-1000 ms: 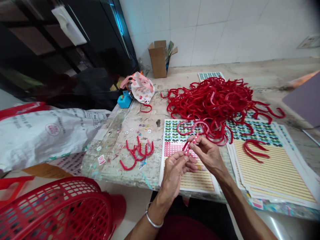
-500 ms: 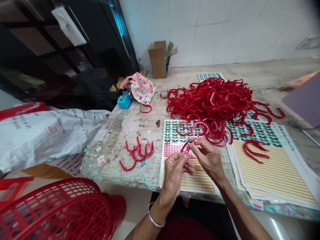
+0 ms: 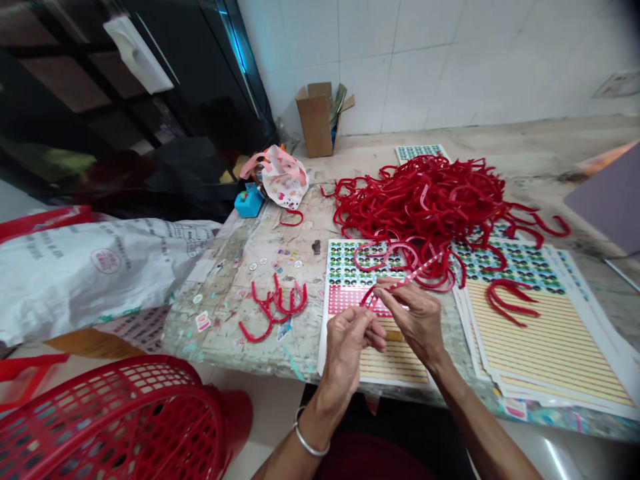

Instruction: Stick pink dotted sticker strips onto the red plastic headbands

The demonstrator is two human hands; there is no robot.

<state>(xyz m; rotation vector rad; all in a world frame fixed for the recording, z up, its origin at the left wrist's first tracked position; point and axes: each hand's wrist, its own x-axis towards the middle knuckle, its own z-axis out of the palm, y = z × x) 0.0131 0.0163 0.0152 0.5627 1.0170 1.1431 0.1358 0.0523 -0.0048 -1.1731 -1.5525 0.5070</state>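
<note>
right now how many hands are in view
2: the left hand, pinching a red band above a printed sheet, and the right hand just beside it, holding a dotted strip.

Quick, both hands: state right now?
Left hand: closed, pinching a curved red band.
Right hand: closed, fingers on a dotted strip.

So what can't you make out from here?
Head view throughout:
- Dotted strip, lower end: behind the fingers of left hand and right hand.
- Cardboard box, bottom inside: behind its walls.
- Red basket: cut off by left and bottom edges.
- White sack, small lettering: too blurred.
</note>
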